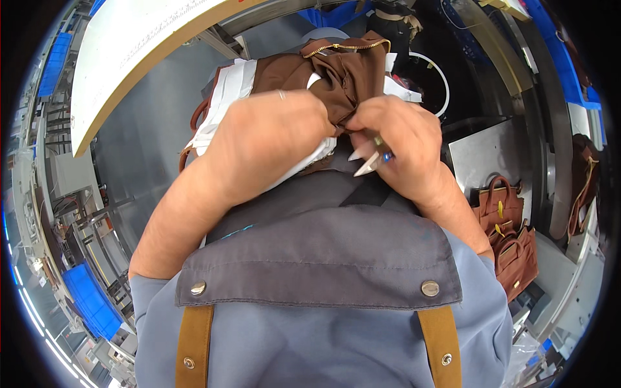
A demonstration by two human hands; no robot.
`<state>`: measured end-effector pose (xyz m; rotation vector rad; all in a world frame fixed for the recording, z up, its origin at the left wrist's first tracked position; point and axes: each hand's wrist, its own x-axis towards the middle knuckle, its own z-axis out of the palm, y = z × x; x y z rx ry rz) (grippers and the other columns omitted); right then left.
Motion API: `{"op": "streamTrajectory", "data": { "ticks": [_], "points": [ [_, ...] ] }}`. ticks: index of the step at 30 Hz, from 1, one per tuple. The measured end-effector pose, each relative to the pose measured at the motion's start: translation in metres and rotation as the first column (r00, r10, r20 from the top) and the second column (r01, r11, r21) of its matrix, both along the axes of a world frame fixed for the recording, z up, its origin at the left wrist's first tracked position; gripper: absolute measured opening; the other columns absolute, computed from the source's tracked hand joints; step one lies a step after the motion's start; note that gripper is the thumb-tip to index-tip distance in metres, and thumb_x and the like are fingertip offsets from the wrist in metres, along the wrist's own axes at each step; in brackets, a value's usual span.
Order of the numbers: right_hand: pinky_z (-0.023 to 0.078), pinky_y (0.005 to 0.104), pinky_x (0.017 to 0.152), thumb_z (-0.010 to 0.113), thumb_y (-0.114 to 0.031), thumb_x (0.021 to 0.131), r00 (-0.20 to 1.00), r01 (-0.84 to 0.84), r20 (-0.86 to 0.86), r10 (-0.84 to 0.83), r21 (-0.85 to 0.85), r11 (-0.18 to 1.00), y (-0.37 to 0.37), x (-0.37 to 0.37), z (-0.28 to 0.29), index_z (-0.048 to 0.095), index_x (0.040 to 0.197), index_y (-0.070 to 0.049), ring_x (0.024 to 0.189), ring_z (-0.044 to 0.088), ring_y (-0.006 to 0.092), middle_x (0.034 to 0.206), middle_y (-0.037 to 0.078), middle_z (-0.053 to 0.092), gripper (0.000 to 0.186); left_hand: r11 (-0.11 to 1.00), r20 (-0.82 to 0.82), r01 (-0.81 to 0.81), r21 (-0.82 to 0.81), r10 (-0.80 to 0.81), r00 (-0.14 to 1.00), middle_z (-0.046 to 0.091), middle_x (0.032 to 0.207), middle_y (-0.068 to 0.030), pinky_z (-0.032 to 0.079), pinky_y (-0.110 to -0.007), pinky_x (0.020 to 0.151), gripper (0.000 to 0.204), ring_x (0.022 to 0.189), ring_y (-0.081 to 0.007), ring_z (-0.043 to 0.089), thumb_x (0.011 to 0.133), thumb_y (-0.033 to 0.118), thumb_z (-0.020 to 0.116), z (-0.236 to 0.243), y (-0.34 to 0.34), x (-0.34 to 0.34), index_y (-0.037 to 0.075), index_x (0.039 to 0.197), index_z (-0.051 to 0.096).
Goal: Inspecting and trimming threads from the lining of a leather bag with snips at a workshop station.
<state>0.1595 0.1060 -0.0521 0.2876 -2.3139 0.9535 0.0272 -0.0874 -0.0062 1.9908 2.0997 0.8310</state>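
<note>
- White worktop [129, 42] with a tan edge, way off at the upper left.
- Dark grey apron [323, 271] with round metal snaps and mustard straps [194, 343], taking up the lower middle.
- Brown fabric piece [281, 72], bunched up just past the apron, pretty much dead centre and toward the top. White strips [236, 81] all down its left side.
- Couple of brown handbags [501, 207] at the right, one right beside the other, well apart from the fabric.
- Left hand [275, 132]: kinda blurry, fingers curled in together, clamped on the near part of the fabric. Can't tell exact fingertip placement, mostly hidden.
- Right hand [407, 139]: just beside the left, thumb and index pinched together at the same bit of fabric, other fingers curled in toward the palm.
- Brass-coloured zip [346, 46], running along the fabric's far edge.
- Small pointed snips [367, 165], tucked in the right hand, tips apart and aimed left.
</note>
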Motion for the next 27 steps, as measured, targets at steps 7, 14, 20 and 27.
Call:
{"op": "streamTrajectory", "data": {
  "ticks": [7, 14, 20, 27],
  "points": [
    [0.036, 0.0256, 0.048, 0.076, -0.015, 0.065, 0.974, 0.121, -0.219, -0.061, 0.273, 0.954, -0.004, 0.005, -0.008, 0.068, 0.082, -0.011, 0.057, 0.059, 0.0092, 0.077, -0.003, 0.065, 0.02, 0.837, -0.561, 0.313, 0.449, -0.009, 0.828, 0.067, 0.081, -0.0135, 0.063, -0.032, 0.064, 0.013, 0.073, -0.0232, 0.07, 0.071, -0.006, 0.078, -0.033, -0.002, 0.005, -0.005, 0.067, 0.065],
    [0.035, 0.0253, 0.047, 0.075, -0.015, 0.068, 0.977, 0.083, -0.213, -0.019, 0.295, 0.952, -0.001, 0.006, -0.013, 0.07, 0.083, -0.011, 0.056, 0.058, 0.0091, 0.076, -0.003, 0.065, 0.016, 0.824, -0.563, 0.372, 0.427, -0.079, 0.823, 0.067, 0.081, -0.014, 0.063, -0.033, 0.065, 0.012, 0.074, -0.0233, 0.071, 0.071, -0.007, 0.077, -0.039, -0.005, -0.001, -0.004, 0.068, 0.066],
    [0.04, 0.0266, 0.049, 0.076, -0.013, 0.068, 0.996, 0.025, -0.087, 0.001, 0.294, 0.955, 0.007, 0.006, -0.006, 0.074, 0.091, -0.011, 0.059, 0.059, 0.0107, 0.08, -0.004, 0.064, 0.023, 0.848, -0.443, 0.307, 0.432, -0.098, 0.891, 0.067, 0.081, -0.0127, 0.06, -0.032, 0.06, 0.011, 0.073, -0.0231, 0.07, 0.07, -0.006, 0.078, -0.034, -0.003, -0.005, -0.003, 0.073, 0.068],
    [0.051, 0.0296, 0.069, 0.075, -0.009, 0.086, 0.914, -0.16, 0.302, 0.269, -0.341, 0.926, 0.019, -0.007, -0.005, 0.073, 0.097, -0.003, 0.078, 0.062, 0.0195, 0.088, 0.005, 0.065, 0.013, 0.913, 0.195, -0.348, 0.213, 0.309, 0.931, 0.067, 0.082, -0.004, 0.048, -0.026, 0.054, 0.019, 0.063, -0.0113, 0.059, 0.073, -0.002, 0.083, -0.022, 0.014, 0.005, 0.006, 0.08, 0.067]
  ]
}}
